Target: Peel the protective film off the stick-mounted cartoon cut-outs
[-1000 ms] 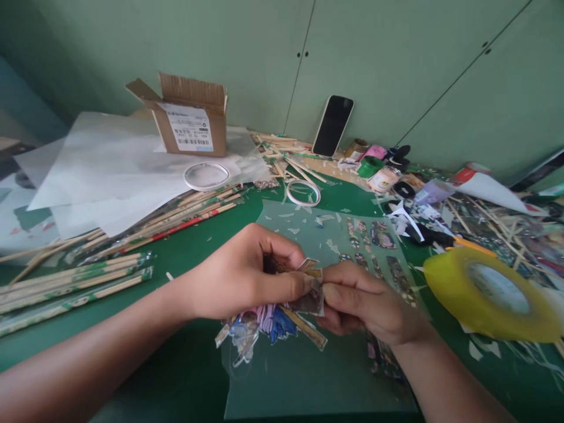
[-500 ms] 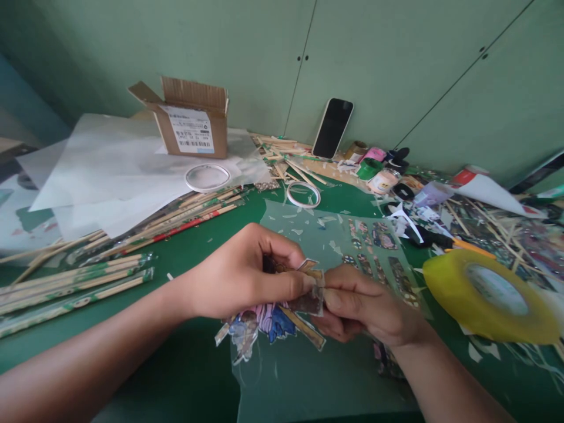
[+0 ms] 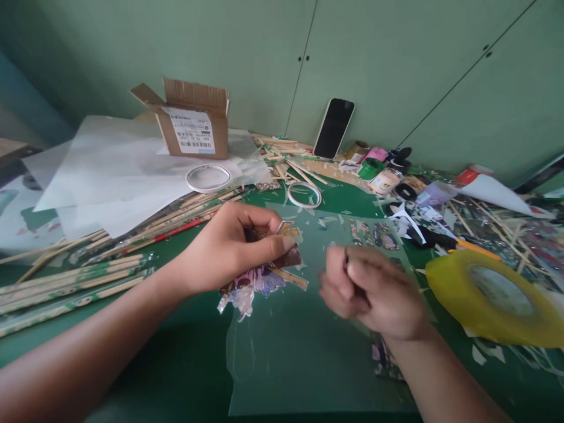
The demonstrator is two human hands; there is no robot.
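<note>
Pinched between thumb and fingers of my left hand (image 3: 240,249) is a laminated paper cutout (image 3: 259,281), with purple, blue and brown printed parts and clear film edges. My fingers hide its upper part. My right hand (image 3: 370,291) is apart from it, to the right, and blurred by motion. Its fingers are curled tight, and what they hold, if anything, is too small to make out. Under both hands lies a clear plastic sheet (image 3: 282,364). Printed cutout pieces (image 3: 381,235) rest on it, partly behind my right hand.
A big yellow tape roll (image 3: 440,288) lies at right. Wrapped chopsticks (image 3: 88,288) are at left. At the back stand an open cardboard box (image 3: 211,144) and a leaning phone (image 3: 333,129). Two white tape rings (image 3: 288,194) and film scraps lie between.
My hands have drawn apart. The left has moved left and up with the cutout; the right has let go of the cutout's edge and curled closed.
</note>
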